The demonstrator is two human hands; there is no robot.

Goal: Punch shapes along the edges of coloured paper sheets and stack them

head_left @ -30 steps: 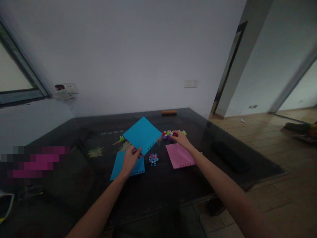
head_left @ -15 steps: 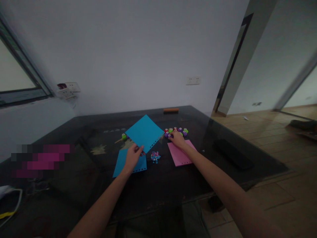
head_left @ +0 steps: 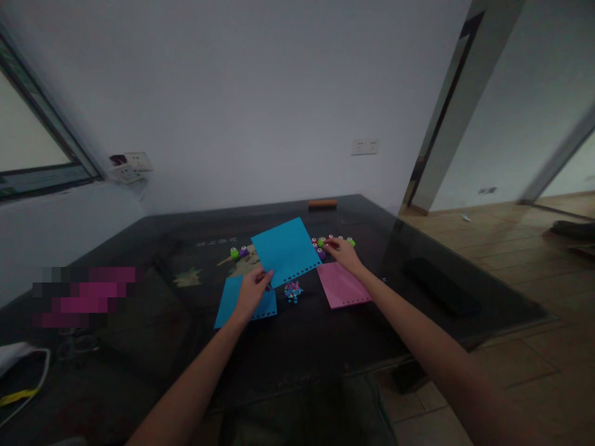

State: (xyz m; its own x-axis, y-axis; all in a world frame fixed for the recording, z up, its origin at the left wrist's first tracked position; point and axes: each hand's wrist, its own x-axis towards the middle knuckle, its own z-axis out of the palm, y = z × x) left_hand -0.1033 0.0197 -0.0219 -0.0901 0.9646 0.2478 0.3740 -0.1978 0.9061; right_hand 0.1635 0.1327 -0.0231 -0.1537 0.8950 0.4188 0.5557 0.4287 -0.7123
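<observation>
My left hand [head_left: 253,287] pinches the lower corner of a blue sheet of hole-punched paper [head_left: 284,251], raised and tilted above the table. Below that hand, more blue hole-punched paper [head_left: 229,303] lies flat. My right hand [head_left: 344,253] reaches over the pink hole-punched paper [head_left: 341,286] to a cluster of small big-eyed toys [head_left: 320,253] in green, purple and red. Its fingers are curled together among them; whether one is gripped is hidden. Between the papers lies a small pile of pink, blue and white bits [head_left: 292,291].
Two more toys, one green [head_left: 235,253] and one purple [head_left: 244,251], stand left of the raised sheet. A brown roll [head_left: 322,203] lies at the dark table's [head_left: 288,353] back edge. A black oblong item [head_left: 439,285] is at the right, scissors [head_left: 77,344] at the left.
The raised blue sheet has turned and shifted right, uncovering the purple toy at the left. My right hand has moved slightly right and up over the toy cluster.
</observation>
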